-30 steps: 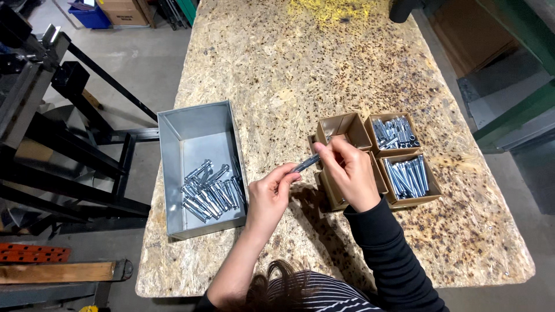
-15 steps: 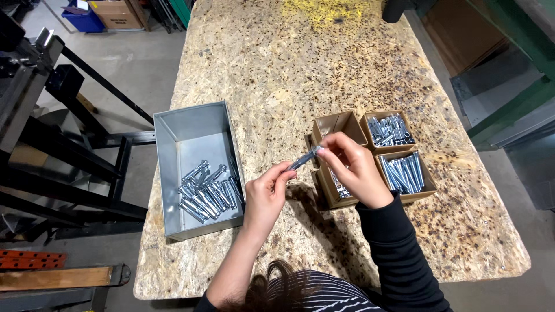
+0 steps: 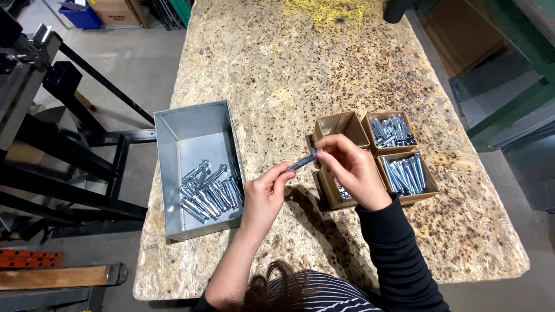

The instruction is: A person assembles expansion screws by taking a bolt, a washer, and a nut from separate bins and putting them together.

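Both hands meet above the chipboard table [image 3: 277, 63] and share 1 metal bolt [image 3: 303, 161]. The left hand [image 3: 263, 196] pinches the lower end of the bolt between thumb and forefinger, fingers narrow. The right hand [image 3: 350, 170] grips the upper end with its fingertips curled closed around it. The bolt lies tilted, its upper end toward the right hand, and is held clear of the table surface, just left of the cardboard boxes.

4 small cardboard boxes sit together in a block beneath and beside the right hand. The far-left box [image 3: 341, 123] shows no contents. The far-right box [image 3: 392, 130] holds short metal parts. The near-right box [image 3: 407, 175] holds long bolts laid side by side. The near-left box [image 3: 335, 193] is largely covered by the right hand; a few metal parts show inside it.

A grey metal bin [image 3: 191, 130] stands well left of the boxes, near the table edge, close to the left hand. A loose pile of bolts [image 3: 209, 190] lies in its near half.
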